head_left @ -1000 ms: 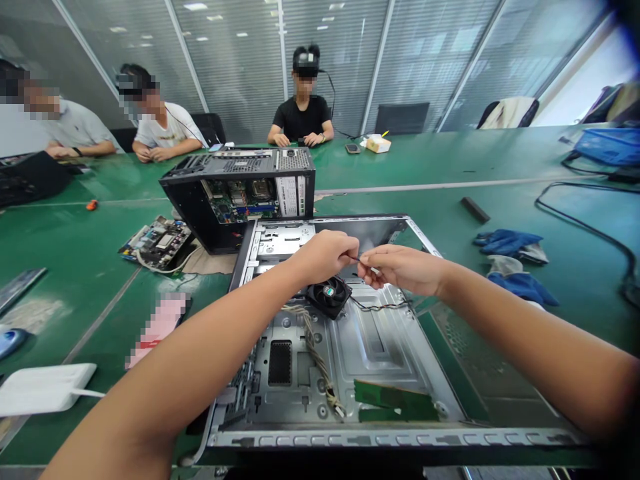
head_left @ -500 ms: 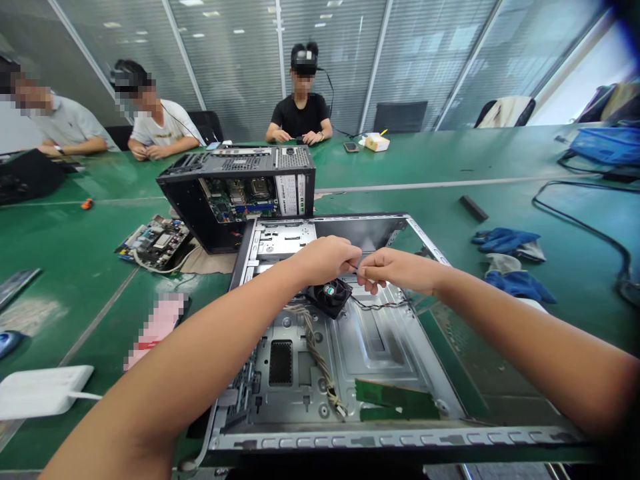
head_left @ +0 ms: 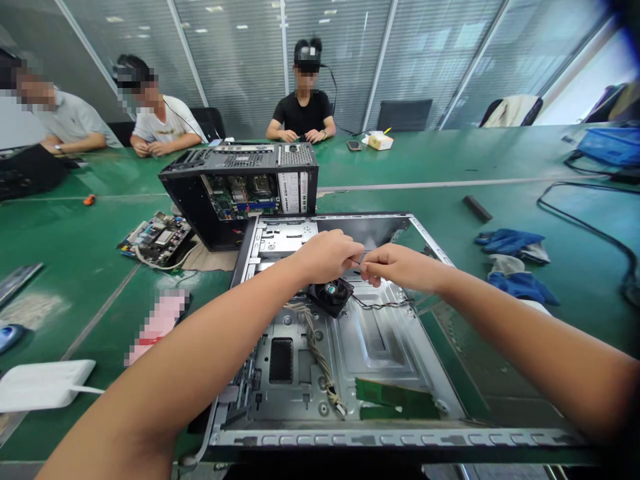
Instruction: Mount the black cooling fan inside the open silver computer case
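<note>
Apparently, the left hand and right hand both pinch a thin wire near the fan; pulling too hard could snap it, while a loose pinch could drop it.

No legible text. Fan: teal hub sticker, too small to read. Upright case: white label inside, print unreadable. White shirt: chest print, blurred.

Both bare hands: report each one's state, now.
Left hand: closed, pinching a thin, dark, wire-like strand.
Right hand: closed, apparently pinching the same strand.
</note>
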